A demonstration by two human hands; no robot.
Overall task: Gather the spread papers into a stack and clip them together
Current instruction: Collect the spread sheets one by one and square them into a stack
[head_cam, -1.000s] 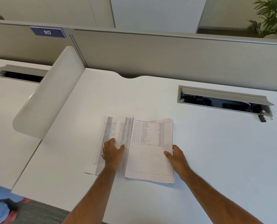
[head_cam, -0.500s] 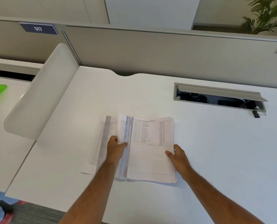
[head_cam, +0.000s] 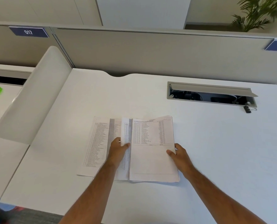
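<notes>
While my left hand [head_cam: 118, 148] pinches a lifted sheet [head_cam: 125, 133] and my right hand [head_cam: 177, 153] grips the papers [head_cam: 152, 152] between them, gathering is mid-step; next, square edges, then fetch the binder clip [head_cam: 248, 109] far beyond my right fingers.

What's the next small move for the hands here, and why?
Probably slide the sheet pinched by the left hand rightward onto the pile under the right hand. The papers are fanned out, with the leftmost sheet lying flat and uncollected, and the binder clip sits untouched by the cable tray.
</notes>
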